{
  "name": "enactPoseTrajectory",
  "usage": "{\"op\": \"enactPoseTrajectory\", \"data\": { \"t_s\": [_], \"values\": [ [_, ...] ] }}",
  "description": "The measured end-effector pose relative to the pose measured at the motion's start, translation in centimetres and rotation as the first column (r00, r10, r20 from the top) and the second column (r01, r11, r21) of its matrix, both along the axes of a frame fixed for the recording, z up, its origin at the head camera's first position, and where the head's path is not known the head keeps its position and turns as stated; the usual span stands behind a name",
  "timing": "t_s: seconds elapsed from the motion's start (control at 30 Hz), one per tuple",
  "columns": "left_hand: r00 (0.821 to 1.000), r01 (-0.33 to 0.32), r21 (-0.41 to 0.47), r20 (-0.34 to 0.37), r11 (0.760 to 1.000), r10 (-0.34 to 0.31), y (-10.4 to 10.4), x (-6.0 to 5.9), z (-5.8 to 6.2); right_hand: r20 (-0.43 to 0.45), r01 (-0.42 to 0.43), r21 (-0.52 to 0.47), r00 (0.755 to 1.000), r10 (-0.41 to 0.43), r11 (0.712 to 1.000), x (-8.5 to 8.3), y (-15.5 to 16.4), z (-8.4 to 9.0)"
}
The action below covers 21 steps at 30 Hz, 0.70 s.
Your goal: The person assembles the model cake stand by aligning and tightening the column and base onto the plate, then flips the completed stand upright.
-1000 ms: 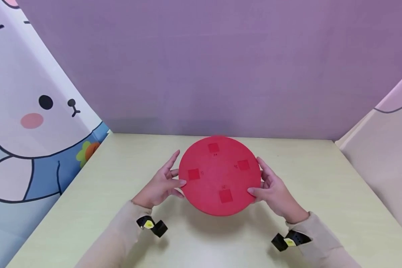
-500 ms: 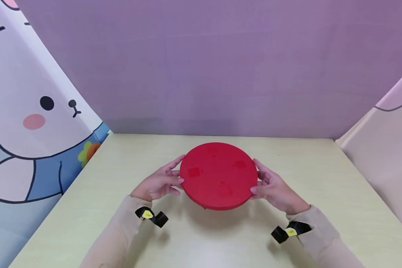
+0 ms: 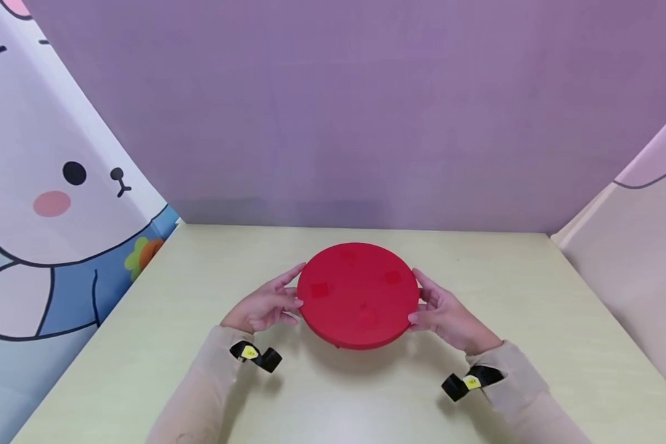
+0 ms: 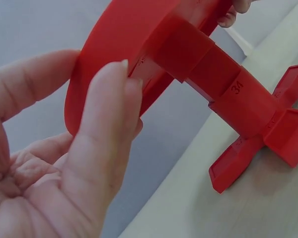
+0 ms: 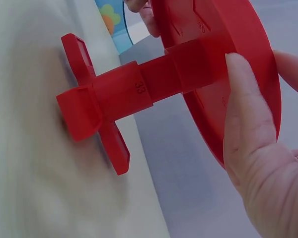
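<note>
A red round-topped pedestal table (image 3: 357,296), small and plastic-looking, is held by its rim between both hands. Faint square marks show on its top. The left hand (image 3: 263,305) grips the left side, thumb at the near edge and other fingers along and under the rim. On the opposite side the right hand (image 3: 449,317) grips the rim likewise. Below the top, the wrist views show a stepped column (image 4: 238,94) marked with numbers and a footed base (image 5: 92,104) with splayed feet. The feet are close to the tabletop; whether they touch it, I cannot tell.
A pale tabletop (image 3: 161,345) spreads under the hands. Behind it rises a purple backdrop (image 3: 333,123); a cartoon-printed sheet (image 3: 50,246) hangs at left and a pale sheet (image 3: 633,265) at right. Black camera straps (image 3: 255,354) sit on the sleeves.
The red table's round top has tipped from facing the head camera to lying flatter, and it has come down slightly. Both hands have kept hold of its rim and moved with it.
</note>
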<state>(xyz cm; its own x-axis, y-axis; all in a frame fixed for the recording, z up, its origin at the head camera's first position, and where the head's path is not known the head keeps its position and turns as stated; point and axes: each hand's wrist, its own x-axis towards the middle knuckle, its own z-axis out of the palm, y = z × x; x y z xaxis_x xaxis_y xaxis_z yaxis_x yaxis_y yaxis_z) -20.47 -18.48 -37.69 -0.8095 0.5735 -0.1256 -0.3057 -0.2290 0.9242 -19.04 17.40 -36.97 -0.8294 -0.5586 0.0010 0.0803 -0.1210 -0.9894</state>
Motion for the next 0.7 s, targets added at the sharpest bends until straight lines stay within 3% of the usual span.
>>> {"op": "enactPoseTrajectory", "data": {
  "t_s": [0.23,0.5,0.6,0.7],
  "values": [
    [1.000,-0.009,-0.005,-0.003,1.000,0.009,-0.4,0.2,-0.5,0.037,0.015,0.037,0.999,-0.016,0.999,-0.1,-0.5,-0.6],
    [1.000,-0.024,-0.012,-0.008,1.000,0.024,-0.5,0.1,-1.1,0.013,0.000,0.045,1.000,0.000,0.999,-0.2,-0.4,-0.9],
    [0.998,-0.043,-0.112,-0.059,0.993,0.037,-0.6,0.1,-1.2,-0.003,-0.003,0.087,1.000,0.003,0.996,-0.4,0.0,-0.9],
    [0.985,-0.100,-0.296,-0.165,0.950,0.052,-0.9,0.2,-1.0,-0.030,0.000,0.181,1.000,0.006,0.983,-0.5,0.7,-0.7]
  ]
}}
